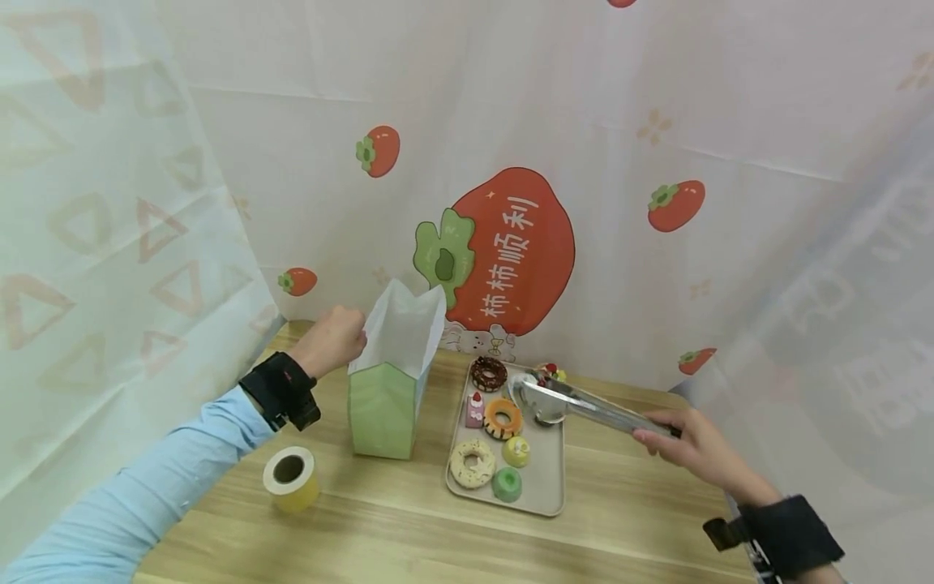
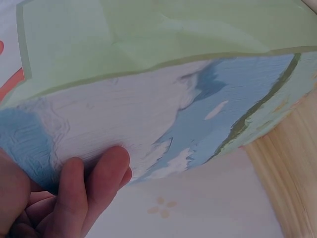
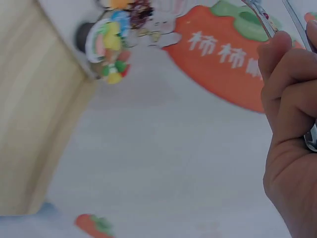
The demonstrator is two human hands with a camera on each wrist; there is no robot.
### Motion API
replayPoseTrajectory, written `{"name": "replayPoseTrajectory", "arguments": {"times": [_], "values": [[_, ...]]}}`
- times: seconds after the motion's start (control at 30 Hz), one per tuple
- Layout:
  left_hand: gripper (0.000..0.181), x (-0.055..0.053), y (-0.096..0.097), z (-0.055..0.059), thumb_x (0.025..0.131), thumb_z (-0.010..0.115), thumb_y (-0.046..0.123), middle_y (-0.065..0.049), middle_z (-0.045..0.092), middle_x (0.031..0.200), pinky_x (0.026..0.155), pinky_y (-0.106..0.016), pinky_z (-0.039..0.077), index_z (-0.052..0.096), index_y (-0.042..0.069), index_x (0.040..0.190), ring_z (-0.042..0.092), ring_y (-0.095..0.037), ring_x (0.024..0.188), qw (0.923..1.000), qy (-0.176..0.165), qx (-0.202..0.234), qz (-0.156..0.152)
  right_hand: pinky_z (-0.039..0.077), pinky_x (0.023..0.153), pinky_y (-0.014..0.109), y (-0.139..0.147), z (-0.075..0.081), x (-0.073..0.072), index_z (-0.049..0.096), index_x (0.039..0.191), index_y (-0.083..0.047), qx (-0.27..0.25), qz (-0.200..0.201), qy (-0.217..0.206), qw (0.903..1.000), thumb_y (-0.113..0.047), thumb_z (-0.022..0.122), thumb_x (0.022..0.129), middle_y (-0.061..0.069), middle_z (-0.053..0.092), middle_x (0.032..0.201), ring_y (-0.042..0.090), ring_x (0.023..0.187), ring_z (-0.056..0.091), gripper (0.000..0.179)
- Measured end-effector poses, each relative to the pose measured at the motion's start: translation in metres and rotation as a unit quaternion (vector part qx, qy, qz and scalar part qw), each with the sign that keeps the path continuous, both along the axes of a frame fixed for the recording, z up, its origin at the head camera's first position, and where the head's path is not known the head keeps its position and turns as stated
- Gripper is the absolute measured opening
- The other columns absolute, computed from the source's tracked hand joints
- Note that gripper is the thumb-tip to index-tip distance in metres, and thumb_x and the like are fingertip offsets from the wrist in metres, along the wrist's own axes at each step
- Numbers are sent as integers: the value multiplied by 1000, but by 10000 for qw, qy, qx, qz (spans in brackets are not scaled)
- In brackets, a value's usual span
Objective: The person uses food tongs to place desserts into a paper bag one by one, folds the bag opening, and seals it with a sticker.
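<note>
My left hand [image 1: 332,341] pinches the upper left edge of a standing paper bag [image 1: 383,414], green in front with a white inner top. In the left wrist view, fingertips [image 2: 111,168] press on its blue-and-white painted side. My right hand [image 1: 686,446] grips metal tongs [image 1: 601,410] by the handle end. The tongs' round heads hang over the upper right of a beige tray [image 1: 543,491], close to a small fruit-topped cake [image 1: 552,371]. Also on the tray are a chocolate doughnut [image 1: 477,381], an orange doughnut [image 1: 492,422] and a cream doughnut [image 1: 459,467].
The tray also bears a pink cake slice [image 1: 474,415], a yellow cake [image 1: 516,452] and a green ring cake [image 1: 507,486]. A yellow tape roll [image 1: 297,497] stands at the front left of the wooden table [image 1: 394,527]. Printed curtains [image 1: 511,105] hang behind and at both sides.
</note>
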State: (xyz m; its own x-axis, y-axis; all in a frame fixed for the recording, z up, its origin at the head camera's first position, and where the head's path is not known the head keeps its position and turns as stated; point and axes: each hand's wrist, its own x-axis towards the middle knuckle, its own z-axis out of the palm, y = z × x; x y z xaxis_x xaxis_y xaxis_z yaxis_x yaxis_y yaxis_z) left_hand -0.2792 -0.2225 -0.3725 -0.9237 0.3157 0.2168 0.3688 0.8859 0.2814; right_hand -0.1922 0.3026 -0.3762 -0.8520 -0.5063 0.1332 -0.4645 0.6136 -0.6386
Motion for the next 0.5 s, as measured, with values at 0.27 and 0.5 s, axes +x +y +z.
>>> {"name": "replayPoseTrajectory", "arguments": {"times": [0.27,0.5], "values": [[21,3,0,0,89,54,-4,0,35,59,47,-24,32,56,-1,69,38,-13,49,9997,-205,69,75,29,45,23,-67,55,-35,72,109,-15,169,445,68,9988,-20,64,97,-6,47,63,1,47,28,16],[23,2,3,1,88,54,-5,-1,38,60,49,-26,32,53,2,67,39,-14,52,10000,77,15,-3,32,54,24,-148,74,-69,73,99,-12,374,1003,415,9934,-23,66,96,-5,52,66,6,50,37,14]]}}
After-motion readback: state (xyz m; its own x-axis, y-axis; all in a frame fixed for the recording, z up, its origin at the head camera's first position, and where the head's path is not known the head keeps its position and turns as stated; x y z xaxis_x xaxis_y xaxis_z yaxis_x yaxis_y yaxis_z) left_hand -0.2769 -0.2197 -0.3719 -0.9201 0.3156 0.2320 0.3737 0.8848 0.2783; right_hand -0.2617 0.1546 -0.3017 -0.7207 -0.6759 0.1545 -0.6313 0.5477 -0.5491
